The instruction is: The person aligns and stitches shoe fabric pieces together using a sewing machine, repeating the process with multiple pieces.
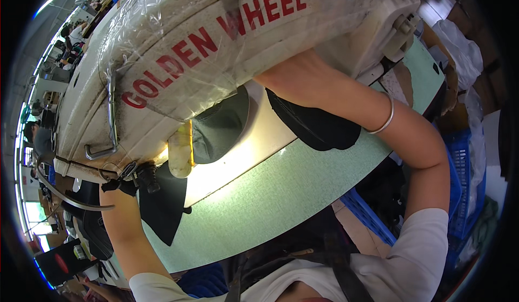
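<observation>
A large white sewing machine [335, 24] with red lettering, partly wrapped in clear plastic, spans the upper view. My right hand [289, 78] reaches behind its arm; the back of the hand and the wrist show, but the fingers are hidden. Below that forearm lies a black curved fabric piece [319, 123]. A grey curved fabric piece [221, 126] sits under the machine arm, beside a yellowish rounded bar [181, 151]. My left forearm [125, 232] goes up behind the machine's head, which hides the left hand. Near that forearm a black pointed fabric piece [165, 207] hangs over the table.
The pale green table [259, 188] curves in front of me, lit by a lamp under the machine. Blue plastic crates [460, 178] and a clear plastic bag [459, 51] are at the right. A curved metal rod [70, 198] juts out at left. Other people work farther off at left.
</observation>
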